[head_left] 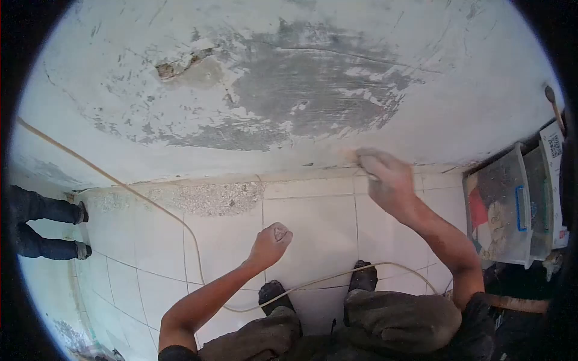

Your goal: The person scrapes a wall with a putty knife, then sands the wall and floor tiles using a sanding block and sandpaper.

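Fingers point(370, 161) of the right hand point(390, 183) bend toward the foot of the whitish wall point(463, 114), right of the frame's centre; whether they are clamped on some small tool, I cannot tell, as blur hides the contact. Near the middle of the frame, the dusty left hand point(272, 245) is curled into a loose fist over the tile floor point(310, 222), apart from the wall. The wall, the thing being worked on, spans the top of the frame, with a bare grey patch point(319, 84) at upper centre and a broken cavity point(180, 67) to its left. Pale debris point(220, 198) lies along its base. I judge the step in hand to be surface work low on the wall; another stroke there would call for steady, light pressure and feet clear of the cable point(129, 188) looping across the floor. At far right stands a clear plastic bin point(497, 207).
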{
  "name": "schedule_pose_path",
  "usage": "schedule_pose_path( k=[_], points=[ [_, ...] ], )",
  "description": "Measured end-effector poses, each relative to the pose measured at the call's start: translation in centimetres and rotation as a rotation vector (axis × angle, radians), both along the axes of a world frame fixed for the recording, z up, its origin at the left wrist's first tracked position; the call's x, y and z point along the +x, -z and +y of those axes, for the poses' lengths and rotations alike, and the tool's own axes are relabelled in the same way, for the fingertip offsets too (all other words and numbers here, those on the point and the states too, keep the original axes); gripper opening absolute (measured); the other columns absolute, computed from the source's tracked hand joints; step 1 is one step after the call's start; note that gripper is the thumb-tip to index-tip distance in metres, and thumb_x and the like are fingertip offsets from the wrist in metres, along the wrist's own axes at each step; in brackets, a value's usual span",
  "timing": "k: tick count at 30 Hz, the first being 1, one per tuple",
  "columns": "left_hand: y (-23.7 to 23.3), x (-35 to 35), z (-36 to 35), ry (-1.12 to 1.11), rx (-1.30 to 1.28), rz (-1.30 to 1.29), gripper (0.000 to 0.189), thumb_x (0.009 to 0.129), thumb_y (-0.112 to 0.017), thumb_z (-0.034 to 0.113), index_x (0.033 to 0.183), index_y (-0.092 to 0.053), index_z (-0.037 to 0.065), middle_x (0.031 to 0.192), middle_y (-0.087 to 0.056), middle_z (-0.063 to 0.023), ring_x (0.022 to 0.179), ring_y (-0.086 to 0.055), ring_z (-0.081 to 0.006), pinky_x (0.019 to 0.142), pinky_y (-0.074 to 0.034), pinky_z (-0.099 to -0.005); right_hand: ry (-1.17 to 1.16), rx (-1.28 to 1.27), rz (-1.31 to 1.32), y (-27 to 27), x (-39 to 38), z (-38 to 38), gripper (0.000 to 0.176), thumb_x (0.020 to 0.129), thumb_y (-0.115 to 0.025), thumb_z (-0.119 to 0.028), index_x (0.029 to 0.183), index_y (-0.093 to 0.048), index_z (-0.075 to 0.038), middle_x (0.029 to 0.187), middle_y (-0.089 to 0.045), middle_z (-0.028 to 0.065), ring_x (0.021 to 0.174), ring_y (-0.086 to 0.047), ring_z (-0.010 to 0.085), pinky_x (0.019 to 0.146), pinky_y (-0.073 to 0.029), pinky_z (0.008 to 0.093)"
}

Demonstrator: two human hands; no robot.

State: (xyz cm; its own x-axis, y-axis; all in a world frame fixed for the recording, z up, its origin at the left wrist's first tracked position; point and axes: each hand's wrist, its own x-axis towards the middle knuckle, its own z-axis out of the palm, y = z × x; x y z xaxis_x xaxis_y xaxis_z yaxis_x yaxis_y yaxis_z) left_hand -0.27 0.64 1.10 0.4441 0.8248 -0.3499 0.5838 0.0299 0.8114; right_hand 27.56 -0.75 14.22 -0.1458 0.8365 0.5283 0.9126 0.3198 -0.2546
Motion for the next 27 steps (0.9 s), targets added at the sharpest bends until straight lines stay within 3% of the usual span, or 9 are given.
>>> schedule_pose_path(
  k=[4, 6, 8, 11, 15, 18, 20, 23, 27],
  points=[
    [1.6, -0.7, 0.0, 0.036, 0.06, 0.014, 0.024, 0.082, -0.059, 0.025, 0.084, -0.057, 0.001, 0.061, -0.055, -0.0078, 0.045, -0.051, -0.013, 0.044, -0.043, -0.0298, -0.005, 0.471, 0.046, -6.3, -1.3, -0.8, 0.03, 0.065, -0.056, 0.003, 0.092, -0.058, -0.01, 0.085, -0.06, 0.0121, 0.073, -0.061, 0.0296, 0.059, -0.05, 0.0375],
    [1.3, -0.4, 0.1, -0.002, -0.063, 0.064, 0.028, 0.082, -0.058, 0.027, 0.086, -0.059, 0.0, 0.074, -0.061, -0.0183, 0.069, -0.06, -0.03, 0.066, -0.047, -0.0366, 0.017, 0.014, 0.02, -2.1, 0.2, 0.9, 0.031, 0.067, -0.055, 0.002, 0.095, -0.059, -0.011, 0.088, -0.061, 0.0126, 0.075, -0.061, 0.0294, 0.061, -0.051, 0.039],
    [1.2, 0.1, 0.1, 0.01, -0.059, 0.036, 0.028, 0.082, -0.058, 0.027, 0.085, -0.059, 0.0, 0.074, -0.061, -0.0185, 0.069, -0.06, -0.0297, 0.067, -0.047, -0.0366, 0.089, -0.207, -0.17, 9.0, 2.3, 2.5, 0.032, 0.071, -0.053, 0.0, 0.1, -0.06, -0.012, 0.091, -0.061, 0.0117, 0.076, -0.061, 0.0299, 0.061, -0.05, 0.0399],
    [1.7, -0.1, 0.2, 0.044, 0.024, 0.015, 0.027, 0.081, -0.059, 0.027, 0.085, -0.059, 0.0, 0.075, -0.061, -0.0181, 0.07, -0.061, -0.0268, 0.067, -0.047, -0.0357, 0.105, -0.31, -0.137, 9.8, 2.2, 0.7, 0.034, 0.074, -0.051, -0.002, 0.104, -0.061, -0.013, 0.09, -0.062, 0.0107, 0.075, -0.061, 0.0308, 0.061, -0.049, 0.0408],
    [1.5, -0.5, -0.2, 0.022, -0.026, 0.018, 0.025, 0.081, -0.06, 0.025, 0.085, -0.06, 0.0, 0.075, -0.063, -0.0158, 0.071, -0.061, -0.024, 0.067, -0.048, -0.0337, 0.083, -0.092, 0.072, 0.3, 2.9, 0.0, 0.032, 0.071, -0.053, 0.001, 0.097, -0.065, -0.012, 0.081, -0.063, 0.0101, 0.072, -0.061, 0.0315, 0.064, -0.05, 0.0395],
    [2.5, -1.0, -0.3, 0.025, 0.02, -0.028, 0.02, 0.082, -0.059, 0.024, 0.081, -0.057, 0.004, 0.054, -0.049, -0.0014, 0.042, -0.047, -0.0105, 0.039, -0.039, -0.0272, 0.007, 0.478, 0.154, -12.6, 2.3, -2.1, 0.047, 0.068, -0.049, 0.017, 0.102, -0.066, -0.011, 0.084, -0.066, 0.0105, 0.075, -0.065, 0.0181, 0.065, -0.052, 0.027],
    [0.9, -0.5, -0.6, -0.013, -0.144, 0.01, 0.02, 0.081, -0.059, 0.024, 0.082, -0.058, 0.003, 0.056, -0.05, -0.0021, 0.042, -0.047, -0.0108, 0.04, -0.04, -0.0272, -0.059, 0.46, 0.719, -15.4, 1.1, -4.5, 0.034, 0.072, -0.052, 0.012, 0.1, -0.064, -0.003, 0.097, -0.065, 0.0143, 0.087, -0.064, 0.0278, 0.073, -0.051, 0.0327],
    [1.0, 0.1, -0.4, 0.013, -0.096, 0.046, 0.026, 0.081, -0.06, 0.026, 0.085, -0.06, 0.001, 0.07, -0.061, -0.0142, 0.064, -0.059, -0.0206, 0.062, -0.048, -0.0332, 0.007, 0.374, -0.002, -12.6, 1.7, -0.8, 0.044, 0.07, -0.054, 0.009, 0.103, -0.064, -0.017, 0.078, -0.064, 0.0091, 0.069, -0.063, 0.0229, 0.058, -0.051, 0.0318],
    [-0.1, 1.1, -0.4, 0.028, -0.089, 0.031, 0.027, 0.081, -0.06, 0.027, 0.085, -0.06, 0.0, 0.07, -0.061, -0.0144, 0.064, -0.059, -0.0205, 0.063, -0.048, -0.0334, 0.047, 0.032, -0.084, -2.6, 3.2, 1.3, 0.045, 0.071, -0.055, 0.002, 0.109, -0.063, -0.021, 0.071, -0.06, 0.0069, 0.063, -0.06, 0.0259, 0.055, -0.049, 0.0348]
  ],
)
